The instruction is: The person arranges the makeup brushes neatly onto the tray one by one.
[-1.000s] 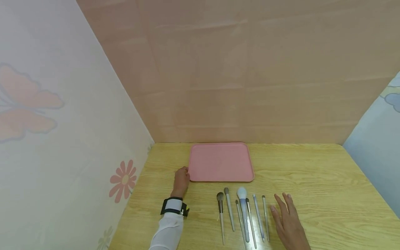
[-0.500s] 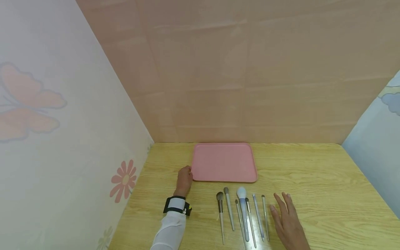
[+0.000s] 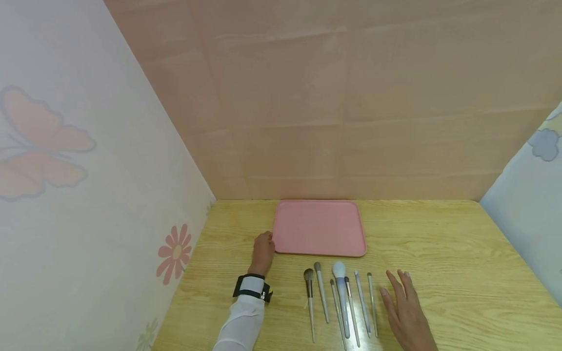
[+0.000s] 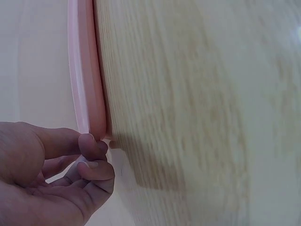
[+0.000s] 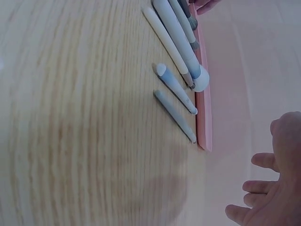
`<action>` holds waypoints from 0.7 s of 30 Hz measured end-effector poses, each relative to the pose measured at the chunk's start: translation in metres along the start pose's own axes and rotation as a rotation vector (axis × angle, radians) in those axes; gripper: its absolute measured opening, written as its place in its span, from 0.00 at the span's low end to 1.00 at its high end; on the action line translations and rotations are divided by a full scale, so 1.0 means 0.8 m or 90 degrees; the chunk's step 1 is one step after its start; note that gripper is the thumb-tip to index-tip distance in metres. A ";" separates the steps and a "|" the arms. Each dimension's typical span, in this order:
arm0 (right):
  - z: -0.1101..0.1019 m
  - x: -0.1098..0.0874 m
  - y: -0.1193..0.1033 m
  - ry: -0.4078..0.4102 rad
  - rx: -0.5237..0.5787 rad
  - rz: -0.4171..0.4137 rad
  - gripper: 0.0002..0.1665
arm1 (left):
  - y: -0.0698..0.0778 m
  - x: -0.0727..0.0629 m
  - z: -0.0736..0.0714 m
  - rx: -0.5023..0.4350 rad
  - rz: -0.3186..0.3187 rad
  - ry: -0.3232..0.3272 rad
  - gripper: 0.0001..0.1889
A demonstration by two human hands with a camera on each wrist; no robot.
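Observation:
A pink rectangular tray [image 3: 320, 226] lies flat at the back of the table. At its near left corner my left hand [image 3: 263, 252] pinches the rim; in the left wrist view the thumb and curled fingers of that hand [image 4: 51, 174] meet at the tray's corner [image 4: 91, 108]. In front of the tray several makeup brushes lie roughly side by side, heads pointing away. Among them are a dark-bristled brush [image 3: 310, 292] at the left and a large white-headed brush [image 3: 342, 292] in the middle. My right hand [image 3: 406, 312], fingers spread, is right of the rightmost slim brush [image 3: 372, 304], holding nothing.
The wood-grain table [image 3: 448, 253] extends to the right of the tray. A white wall with flower prints [image 3: 131, 195] bounds the left side, and a tan covering [image 3: 342, 122] rises behind the table. A pale wall [image 3: 531, 204] stands at the right.
The tray has slid a little to the right along the table, and my left hand has moved with it. My right hand and the brushes have stayed almost where they were.

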State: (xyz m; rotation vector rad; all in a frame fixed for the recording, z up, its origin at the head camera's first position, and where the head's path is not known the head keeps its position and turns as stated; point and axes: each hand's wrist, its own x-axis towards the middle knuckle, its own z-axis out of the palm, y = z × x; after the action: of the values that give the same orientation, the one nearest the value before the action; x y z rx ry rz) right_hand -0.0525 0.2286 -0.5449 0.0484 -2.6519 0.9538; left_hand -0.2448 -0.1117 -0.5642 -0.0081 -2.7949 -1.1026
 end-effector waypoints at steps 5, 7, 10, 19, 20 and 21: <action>0.001 0.000 0.000 -0.010 0.012 0.001 0.30 | 0.004 0.000 0.004 -0.009 0.008 0.002 0.09; 0.002 0.000 0.000 -0.014 0.016 0.001 0.30 | 0.006 0.000 0.005 -0.010 0.009 0.000 0.09; 0.003 0.000 0.001 -0.015 0.016 0.000 0.30 | 0.008 -0.001 0.008 -0.009 0.008 -0.004 0.09; 0.003 0.000 0.002 -0.013 0.010 0.002 0.30 | 0.015 0.000 0.016 -0.018 -0.012 -0.018 0.09; 0.003 0.000 0.002 -0.011 0.010 0.000 0.30 | 0.015 0.000 0.017 -0.019 -0.018 -0.020 0.09; 0.003 0.000 0.003 -0.009 0.010 -0.002 0.30 | 0.015 0.000 0.018 -0.019 -0.025 -0.022 0.10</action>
State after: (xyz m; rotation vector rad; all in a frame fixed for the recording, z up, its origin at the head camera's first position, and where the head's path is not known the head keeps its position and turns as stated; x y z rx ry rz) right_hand -0.0536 0.2286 -0.5482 0.0619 -2.6560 0.9770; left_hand -0.2462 -0.0929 -0.5663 0.0241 -2.8200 -1.1646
